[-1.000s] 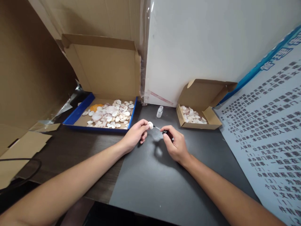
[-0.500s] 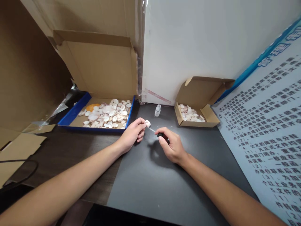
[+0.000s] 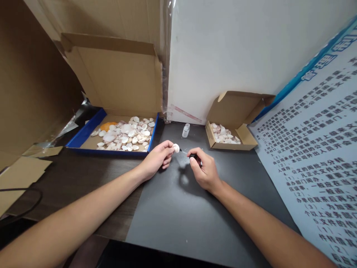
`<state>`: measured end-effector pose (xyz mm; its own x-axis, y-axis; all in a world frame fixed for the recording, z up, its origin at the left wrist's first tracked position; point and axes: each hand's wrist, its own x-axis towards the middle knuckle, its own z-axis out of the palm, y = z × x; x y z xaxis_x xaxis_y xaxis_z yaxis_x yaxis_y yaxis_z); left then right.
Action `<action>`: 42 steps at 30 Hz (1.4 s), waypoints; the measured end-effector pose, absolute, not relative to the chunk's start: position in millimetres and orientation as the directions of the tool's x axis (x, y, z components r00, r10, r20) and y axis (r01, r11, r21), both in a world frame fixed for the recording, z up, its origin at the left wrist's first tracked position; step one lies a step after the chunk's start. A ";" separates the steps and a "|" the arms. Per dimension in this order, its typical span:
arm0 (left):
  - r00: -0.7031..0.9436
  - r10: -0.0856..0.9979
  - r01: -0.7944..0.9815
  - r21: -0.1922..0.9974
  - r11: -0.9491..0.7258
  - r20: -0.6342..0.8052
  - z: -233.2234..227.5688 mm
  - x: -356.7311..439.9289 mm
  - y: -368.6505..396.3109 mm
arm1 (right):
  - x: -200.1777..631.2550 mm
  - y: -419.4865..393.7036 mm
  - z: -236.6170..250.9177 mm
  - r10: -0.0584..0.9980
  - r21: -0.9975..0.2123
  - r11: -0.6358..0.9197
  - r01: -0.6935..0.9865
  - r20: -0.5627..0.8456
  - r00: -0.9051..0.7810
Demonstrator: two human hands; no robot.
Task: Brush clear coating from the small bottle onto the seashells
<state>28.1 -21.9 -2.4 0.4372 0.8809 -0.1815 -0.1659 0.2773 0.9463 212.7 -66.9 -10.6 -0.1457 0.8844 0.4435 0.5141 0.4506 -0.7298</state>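
The left hand (image 3: pixel 156 160) is pinching a small pale seashell (image 3: pixel 176 147) up off the dark grey mat (image 3: pixel 178 219), presenting it so the right hand (image 3: pixel 205 173), at three o'clock, is dabbing it with a thin black-handled brush (image 3: pixel 191 156) (small clear bottle (image 3: pixel 185 130) waiting at twelve).

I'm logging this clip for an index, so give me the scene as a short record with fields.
left hand: left hand pinches a small white shell at its fingertips
right hand: right hand holds a thin black-capped brush, tip at the shell
surface: dark mat
left box: blue-edged box with many shells
right box: small cardboard box, open, shells inside
bottle: small clear bottle standing between the boxes
right edge: printed poster
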 end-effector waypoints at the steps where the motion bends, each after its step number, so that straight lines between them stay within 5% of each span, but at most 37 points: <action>1: 0.455 0.871 -0.155 0.947 0.283 -0.185 -2.1 27.9 -21.6 | 212.7 -68.2 -10.6 0.882 -0.730 0.455 0.511 0.447 -0.148; 6: 0.508 0.839 -0.144 0.941 0.307 -0.196 -0.5 26.2 -19.7 | 211.4 -75.3 -9.8 0.831 -0.696 0.553 0.459 0.497 -0.249; 11: 0.511 0.837 -0.172 0.931 0.323 -0.196 -0.6 26.4 -19.0 | 207.7 -77.3 -5.7 0.858 -0.667 0.476 0.574 0.494 -0.138; 16: 0.539 0.809 -0.174 0.908 0.381 -0.236 0.3 23.1 -14.0 | 206.9 -81.5 -5.1 0.820 -0.631 0.564 0.532 0.504 -0.272; 20: 0.626 0.734 -0.142 0.887 0.440 -0.263 0.5 15.1 -8.5 | 210.2 -80.6 -5.7 0.855 -0.620 0.496 0.608 0.470 -0.218; 42: 0.654 0.723 -0.056 0.940 0.337 -0.221 -4.6 13.2 -12.4 | 213.4 -78.4 -8.9 0.843 -0.634 0.531 0.563 0.465 -0.271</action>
<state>13.2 -12.4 -4.6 0.6545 0.7232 -0.2206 -0.0561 0.3374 0.9397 213.4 -78.4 -8.9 -0.2708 0.8427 0.4654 0.5625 0.5308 -0.6339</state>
